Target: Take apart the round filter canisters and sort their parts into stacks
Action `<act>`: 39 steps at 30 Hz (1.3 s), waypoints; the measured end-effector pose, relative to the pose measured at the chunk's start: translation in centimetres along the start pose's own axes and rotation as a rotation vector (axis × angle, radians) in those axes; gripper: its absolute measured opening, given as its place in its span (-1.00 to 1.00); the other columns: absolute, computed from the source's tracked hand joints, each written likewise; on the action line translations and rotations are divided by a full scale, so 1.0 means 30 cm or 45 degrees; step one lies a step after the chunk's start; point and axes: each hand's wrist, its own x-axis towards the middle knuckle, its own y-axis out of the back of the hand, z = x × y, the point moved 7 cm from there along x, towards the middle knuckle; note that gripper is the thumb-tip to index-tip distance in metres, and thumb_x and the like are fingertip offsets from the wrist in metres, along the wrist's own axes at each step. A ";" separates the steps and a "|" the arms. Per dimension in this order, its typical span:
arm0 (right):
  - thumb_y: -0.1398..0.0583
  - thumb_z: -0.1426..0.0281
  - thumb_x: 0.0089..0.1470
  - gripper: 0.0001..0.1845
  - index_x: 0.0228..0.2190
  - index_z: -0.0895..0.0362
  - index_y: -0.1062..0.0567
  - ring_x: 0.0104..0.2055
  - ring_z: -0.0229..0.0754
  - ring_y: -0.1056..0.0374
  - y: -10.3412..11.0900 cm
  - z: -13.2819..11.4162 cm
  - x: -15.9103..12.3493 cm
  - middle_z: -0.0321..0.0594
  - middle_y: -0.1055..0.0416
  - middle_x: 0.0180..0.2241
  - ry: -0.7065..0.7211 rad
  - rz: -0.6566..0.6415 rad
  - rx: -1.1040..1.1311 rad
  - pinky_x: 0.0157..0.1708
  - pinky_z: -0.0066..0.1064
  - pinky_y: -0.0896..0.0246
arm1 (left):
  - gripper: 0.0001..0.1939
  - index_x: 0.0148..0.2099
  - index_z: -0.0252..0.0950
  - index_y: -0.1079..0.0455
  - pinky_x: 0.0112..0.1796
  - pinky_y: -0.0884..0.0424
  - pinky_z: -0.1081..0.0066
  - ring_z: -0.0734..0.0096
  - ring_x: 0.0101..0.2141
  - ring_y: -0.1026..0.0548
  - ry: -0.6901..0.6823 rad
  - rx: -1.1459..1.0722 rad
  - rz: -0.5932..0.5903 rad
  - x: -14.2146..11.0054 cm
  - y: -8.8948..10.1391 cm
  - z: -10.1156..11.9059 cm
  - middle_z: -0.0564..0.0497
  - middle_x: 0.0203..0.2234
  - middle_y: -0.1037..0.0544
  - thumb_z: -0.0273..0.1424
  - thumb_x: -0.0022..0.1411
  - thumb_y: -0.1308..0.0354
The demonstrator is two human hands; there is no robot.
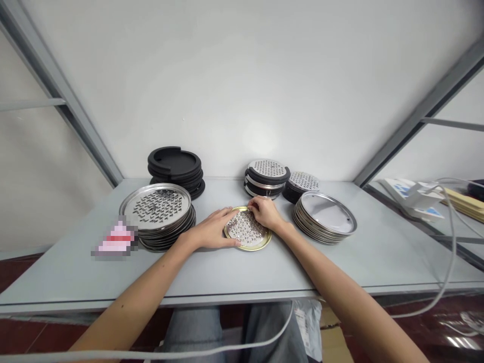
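A round metal grater disc [247,228] with a gold-coloured rim and raised teeth lies on the table in front of me. My left hand [217,229] grips its left side, the thumb at the near edge and the fingers at the far edge. At the disc's upper right, my right hand [265,213] has its fingertips pinched together over the surface. What they hold, if anything, is hidden. A thin wire-like bit [268,193] shows just behind that hand.
Left stands a stack of large grater discs [157,204], with black rings [174,166] behind. Black-edged graters [266,174] and another grater stack [302,184] stand at the back. Plain metal discs [325,217] are stacked right. A white cable [451,252] hangs at the right.
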 end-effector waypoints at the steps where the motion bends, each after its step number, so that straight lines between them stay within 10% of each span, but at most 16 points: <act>1: -0.13 0.54 0.08 -0.88 -0.42 0.17 -0.48 -0.33 -0.18 -0.36 0.000 -0.001 0.000 -0.14 -0.46 -0.37 -0.002 -0.004 -0.006 -0.30 -0.40 -0.19 | 0.00 0.38 -0.24 0.13 0.23 0.03 0.14 0.03 0.30 0.06 0.000 -0.006 0.005 0.000 0.000 -0.001 -0.18 0.32 0.03 0.07 0.06 -0.20; 17: -0.15 0.39 0.07 -0.86 -0.43 0.17 -0.48 -0.41 -0.22 -0.35 0.070 0.055 -0.005 -0.21 -0.48 -0.45 -0.152 0.204 0.419 -0.38 -0.42 -0.24 | 0.00 0.36 -0.16 0.11 0.19 -0.08 0.14 -0.01 0.23 -0.11 -0.009 -0.009 0.065 -0.008 0.021 0.027 -0.13 0.25 -0.13 0.07 0.01 -0.23; 31: -0.17 0.38 0.08 -0.84 -0.36 0.14 -0.57 -0.42 -0.22 -0.35 0.144 0.051 -0.020 -0.19 -0.50 -0.41 -0.085 0.326 0.307 -0.38 -0.40 -0.24 | 0.06 0.36 -0.37 0.11 0.21 0.28 -0.09 -0.24 0.29 0.23 0.305 0.464 0.263 -0.035 0.009 0.058 -0.33 0.17 -0.23 0.27 0.06 0.05; 39: -0.17 0.38 0.09 -0.84 -0.37 0.14 -0.57 -0.44 -0.26 -0.33 0.106 0.031 -0.019 -0.20 -0.46 -0.41 -0.021 0.176 0.295 -0.41 -0.43 -0.21 | 0.07 0.39 -0.38 0.25 0.23 0.15 0.05 -0.10 0.31 0.25 0.275 0.367 0.063 -0.046 -0.008 0.036 -0.27 0.34 0.18 0.22 0.09 0.03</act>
